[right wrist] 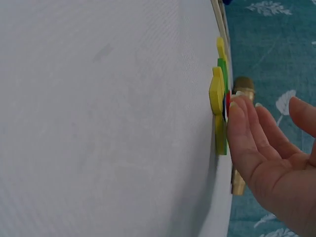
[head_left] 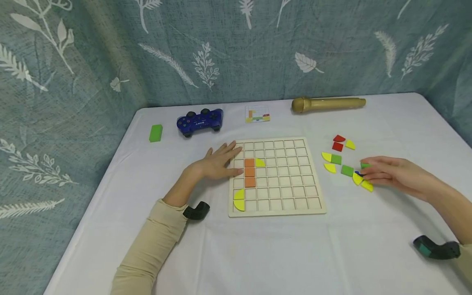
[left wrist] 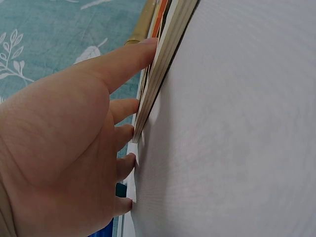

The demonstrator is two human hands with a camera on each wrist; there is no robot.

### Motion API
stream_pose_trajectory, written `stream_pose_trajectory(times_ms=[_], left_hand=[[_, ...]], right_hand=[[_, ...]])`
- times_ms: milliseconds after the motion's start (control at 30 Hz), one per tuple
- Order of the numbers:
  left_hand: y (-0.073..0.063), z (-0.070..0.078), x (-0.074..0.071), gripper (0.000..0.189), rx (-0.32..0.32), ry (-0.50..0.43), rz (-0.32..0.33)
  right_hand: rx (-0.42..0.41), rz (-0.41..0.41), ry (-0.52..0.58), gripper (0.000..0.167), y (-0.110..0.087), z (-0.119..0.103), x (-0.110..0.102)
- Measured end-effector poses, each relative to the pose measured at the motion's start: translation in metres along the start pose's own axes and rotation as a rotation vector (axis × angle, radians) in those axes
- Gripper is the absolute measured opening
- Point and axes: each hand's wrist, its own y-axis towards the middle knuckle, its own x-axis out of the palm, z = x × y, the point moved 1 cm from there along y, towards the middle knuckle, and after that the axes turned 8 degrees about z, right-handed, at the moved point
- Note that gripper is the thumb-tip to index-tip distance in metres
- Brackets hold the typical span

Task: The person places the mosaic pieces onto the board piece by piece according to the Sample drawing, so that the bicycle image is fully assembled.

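Note:
A pale wooden grid board (head_left: 278,207) lies on the white table in the head view. Several orange squares (head_left: 250,172) and yellow quarter-round pieces (head_left: 239,200) sit in its left cells. My left hand (head_left: 217,164) rests with spread fingers on the board's left edge; the left wrist view shows the thumb against the board's side (left wrist: 165,64). To the right of the board, my right hand (head_left: 396,174) reaches over loose pieces, its fingers touching or just above a green piece (head_left: 365,165) and a blue piece (head_left: 358,173), both partly hidden. In the right wrist view the thumb stands apart from the fingers (right wrist: 247,133).
Loose red (head_left: 337,146), green (head_left: 347,170) and yellow pieces (head_left: 330,168) lie right of the board. Behind stand a pattern card (head_left: 257,114), a blue game controller (head_left: 200,122) and a gold microphone (head_left: 332,104). A green block (head_left: 155,133) lies at the far left.

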Motion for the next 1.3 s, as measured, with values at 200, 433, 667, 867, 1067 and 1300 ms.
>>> stream_pose_trajectory(times_ms=[200, 433, 667, 867, 1067, 1300], left_hand=[[0.0, 0.001, 0.0, 0.081, 0.003, -0.002, -0.002], [0.0, 0.0, -0.001, 0.081, -0.002, -0.008, 0.001], [0.0, 0.0, 0.0, 0.081, -0.003, -0.015, -0.004], [0.0, 0.001, -0.001, 0.081, 0.003, -0.027, -0.001], [0.0, 0.001, -0.001, 0.081, -0.003, -0.02, 0.001], [-0.001, 0.002, 0.0, 0.081, -0.005, -0.012, -0.001]], right_hand=[[-0.008, 0.026, -0.116, 0.064, -0.006, 0.006, -0.006], [-0.012, 0.042, -0.166, 0.066, -0.01, 0.009, -0.007], [-0.024, 0.033, -0.192, 0.064, -0.013, 0.006, 0.0], [-0.067, 0.035, -0.339, 0.065, -0.016, 0.003, 0.008], [-0.187, 0.052, -0.441, 0.059, -0.014, 0.002, 0.013], [-0.276, 0.093, -0.498, 0.058, -0.012, 0.002, 0.021]])
